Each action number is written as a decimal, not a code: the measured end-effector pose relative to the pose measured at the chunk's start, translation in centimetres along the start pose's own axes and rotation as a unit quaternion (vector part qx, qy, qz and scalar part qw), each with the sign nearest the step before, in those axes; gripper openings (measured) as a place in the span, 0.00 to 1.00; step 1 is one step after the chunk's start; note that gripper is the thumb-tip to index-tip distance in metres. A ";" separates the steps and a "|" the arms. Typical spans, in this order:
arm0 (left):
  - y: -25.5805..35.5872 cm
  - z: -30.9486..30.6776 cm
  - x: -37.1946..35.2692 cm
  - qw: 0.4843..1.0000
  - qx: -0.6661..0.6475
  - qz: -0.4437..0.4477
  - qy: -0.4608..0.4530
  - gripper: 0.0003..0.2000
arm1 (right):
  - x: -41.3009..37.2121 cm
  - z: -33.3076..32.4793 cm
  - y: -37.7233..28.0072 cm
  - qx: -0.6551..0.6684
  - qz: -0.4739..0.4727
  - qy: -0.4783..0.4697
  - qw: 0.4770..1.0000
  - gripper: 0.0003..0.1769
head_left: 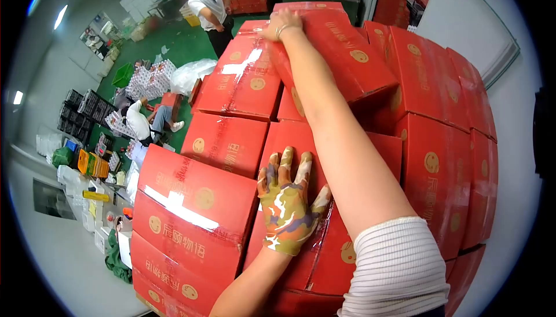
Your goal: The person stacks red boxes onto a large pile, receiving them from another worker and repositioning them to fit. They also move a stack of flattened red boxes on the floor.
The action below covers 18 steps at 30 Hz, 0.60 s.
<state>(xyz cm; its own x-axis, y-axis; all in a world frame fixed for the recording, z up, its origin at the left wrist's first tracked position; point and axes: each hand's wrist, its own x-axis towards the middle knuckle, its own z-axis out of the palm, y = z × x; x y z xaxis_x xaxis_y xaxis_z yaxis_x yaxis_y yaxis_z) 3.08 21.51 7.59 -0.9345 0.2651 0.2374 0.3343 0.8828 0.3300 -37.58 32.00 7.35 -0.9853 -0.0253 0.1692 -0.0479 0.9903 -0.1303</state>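
My left hand [286, 210], in a camouflage-patterned glove, lies flat with fingers spread on the top of a red carton [289, 137] sealed with clear tape. Stretched far forward, my right hand [284, 26] has its fingers over the far left edge of another red carton [339, 45]. That carton sits askew and tilted on top of the stack, its near corner over a dark gap. The right fingertips are partly hidden. Gold lettering and a round smiling-face mark are printed on the cartons.
More red cartons [197, 213] are stacked close around, with a taller column [434, 160] at the right beside a wall. Beyond, one person [208, 13] stands and another [145, 120] sits low on the green floor. Black crates [92, 108] and an orange basket [92, 163] are at the left.
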 end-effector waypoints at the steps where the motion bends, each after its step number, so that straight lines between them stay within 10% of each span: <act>1: 0.0 0.0 0.1 1.000 0.002 0.001 -0.002 0.32 | 0.6 -1.0 0.4 0.005 0.031 0.014 0.999 0.47; 10: -0.1 0.1 -0.3 1.000 -0.004 -0.012 -0.004 0.32 | 1.8 0.2 2.0 0.051 0.111 -0.057 0.991 0.59; 13: 0.2 0.1 0.1 0.999 -0.029 -0.022 0.017 0.32 | 2.2 -1.1 11.3 0.101 0.226 0.117 0.962 0.62; 18: 0.5 -0.2 0.1 0.999 -0.037 -0.020 0.028 0.30 | -3.0 -1.0 22.4 0.146 0.174 -0.131 0.965 0.70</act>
<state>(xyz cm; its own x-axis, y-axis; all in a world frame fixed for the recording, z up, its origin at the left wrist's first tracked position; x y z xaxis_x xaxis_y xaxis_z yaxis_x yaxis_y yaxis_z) 3.20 21.93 8.00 -0.9394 0.2069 0.2734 0.3078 0.8602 0.4066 -35.54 54.36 4.91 -0.9560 0.2292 -0.1830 0.2862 0.8655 -0.4112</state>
